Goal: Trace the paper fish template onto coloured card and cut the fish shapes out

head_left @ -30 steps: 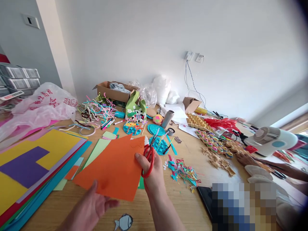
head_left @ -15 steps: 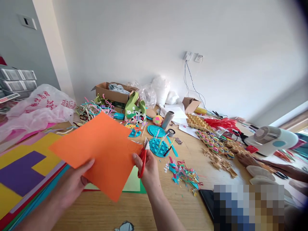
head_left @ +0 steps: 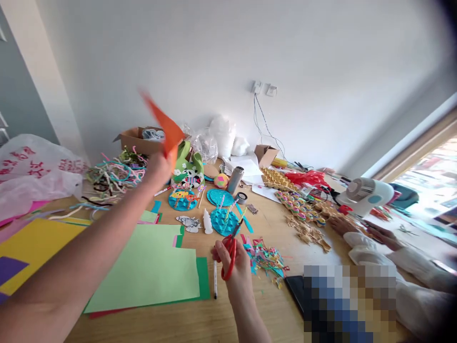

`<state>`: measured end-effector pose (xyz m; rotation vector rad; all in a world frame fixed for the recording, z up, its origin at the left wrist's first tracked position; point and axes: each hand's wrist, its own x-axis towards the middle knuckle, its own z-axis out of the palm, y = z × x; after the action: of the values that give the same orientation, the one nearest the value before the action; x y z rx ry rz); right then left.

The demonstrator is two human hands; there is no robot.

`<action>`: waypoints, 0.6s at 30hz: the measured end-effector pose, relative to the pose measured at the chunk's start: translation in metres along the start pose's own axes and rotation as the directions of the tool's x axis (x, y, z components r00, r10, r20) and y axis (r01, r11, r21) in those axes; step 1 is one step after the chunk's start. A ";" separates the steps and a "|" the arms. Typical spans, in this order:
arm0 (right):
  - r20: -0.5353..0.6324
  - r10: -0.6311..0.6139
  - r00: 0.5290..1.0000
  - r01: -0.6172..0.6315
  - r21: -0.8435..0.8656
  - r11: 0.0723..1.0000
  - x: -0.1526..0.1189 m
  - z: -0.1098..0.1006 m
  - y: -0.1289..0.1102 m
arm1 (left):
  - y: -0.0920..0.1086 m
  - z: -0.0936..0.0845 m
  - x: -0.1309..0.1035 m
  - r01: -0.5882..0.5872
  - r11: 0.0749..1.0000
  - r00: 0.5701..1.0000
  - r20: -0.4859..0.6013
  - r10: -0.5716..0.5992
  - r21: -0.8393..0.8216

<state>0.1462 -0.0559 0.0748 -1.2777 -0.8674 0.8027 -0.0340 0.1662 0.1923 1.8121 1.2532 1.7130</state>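
Observation:
Raised at the centre left, my left hand [head_left: 159, 169] is closed on an orange sheet of paper [head_left: 167, 125], which is bent and blurred by motion. My right hand [head_left: 233, 262] grips red-handled scissors [head_left: 231, 259] by the handles, their blades pointing up and away. Light green paper [head_left: 153, 267] lies on the table under my left arm, over darker green sheets. Just beyond the scissors are a blue disc with bumps and pipe cleaners [head_left: 224, 221], a white glue bottle [head_left: 207, 222] and a fish cutout [head_left: 189, 223]. A white pen [head_left: 215, 281] lies beside my right hand.
Paper scraps [head_left: 266, 257] are heaped right of my right hand. A metal flask [head_left: 235, 179] and tape roll [head_left: 242, 197] stand farther back. Pipe cleaners [head_left: 114, 171] pile up at left. A co-worker's hands [head_left: 342, 225] are at the right, near a white fan [head_left: 369, 190].
My left hand has carried the orange sheet up and away from my right hand, uncovering the light green paper, pen and glue bottle. The scissors remain in my right hand. The view has shifted right.

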 end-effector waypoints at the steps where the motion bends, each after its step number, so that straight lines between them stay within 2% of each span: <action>1: -0.002 -0.022 1.000 0.022 -0.016 1.000 0.000 0.000 0.000 | 0.001 0.018 -0.017 0.011 1.000 0.998 0.069 -0.010 -0.023; 2: -0.004 -0.049 0.999 0.049 -0.041 0.998 0.000 0.000 0.000 | 0.001 0.029 -0.033 0.024 0.999 0.993 0.114 -0.019 -0.048; 4: -0.010 -0.100 0.995 0.098 -0.100 0.990 0.000 -0.003 0.000 | -0.002 0.034 -0.059 0.075 0.991 0.985 0.162 -0.057 -0.113; 5: -0.012 -0.118 0.993 0.116 -0.126 0.985 0.001 -0.005 -0.001 | -0.005 0.028 -0.068 0.178 0.952 0.971 0.200 -0.129 -0.250; 7: -0.006 -0.134 0.991 0.131 -0.148 0.980 0.003 -0.007 -0.001 | -0.009 0.006 -0.079 0.382 0.782 0.922 0.260 -0.286 -0.492; 8: 0.008 -0.133 0.991 0.133 -0.140 0.981 0.005 -0.008 -0.002 | -0.010 -0.008 -0.082 0.439 0.701 0.899 0.272 -0.344 -0.562; 11: 0.122 -0.093 0.988 0.103 -0.073 0.992 0.014 -0.001 0.000 | -0.015 -0.042 -0.093 0.563 0.536 0.821 0.357 -0.445 -0.629; 12: 0.177 -0.071 0.982 0.081 -0.050 0.995 0.017 0.002 0.002 | -0.017 -0.051 -0.098 0.572 0.498 0.811 0.358 -0.463 -0.652; 14: 0.282 -0.023 0.959 0.035 -0.040 0.999 0.024 0.009 0.008 | -0.024 -0.062 -0.112 0.595 0.424 0.783 0.372 -0.499 -0.683; 18: 0.429 0.056 0.902 -0.006 -0.117 0.993 0.032 0.014 0.027 | -0.045 -0.077 -0.144 0.700 0.287 0.647 0.411 -0.642 -0.653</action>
<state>0.1475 -0.0176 0.0521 -1.2319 -1.2648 1.1008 -0.1043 0.0553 0.0855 0.6140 0.8061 1.2967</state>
